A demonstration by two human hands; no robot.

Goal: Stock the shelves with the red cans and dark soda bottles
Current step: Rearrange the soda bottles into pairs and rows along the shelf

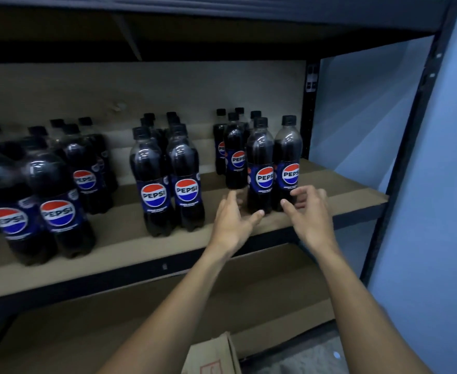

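Observation:
Dark soda bottles with black caps stand in groups on the brown middle shelf [130, 247]. At the right end two front bottles stand side by side: one [259, 166] and one [288, 160]. My left hand [235, 220] hovers just in front of the left one, fingers spread, thumb tip near its base. My right hand [308, 209] is beside the right one's base, fingers loosely bent, holding nothing. More bottles stand in the middle [168, 179] and at the left [57, 209]. No red cans are in view.
A black metal post [399, 163] and a blue wall [443, 211] bound the shelf on the right. The lower shelf [114, 333] is bare brown board. A cardboard box corner [213, 357] shows at the bottom.

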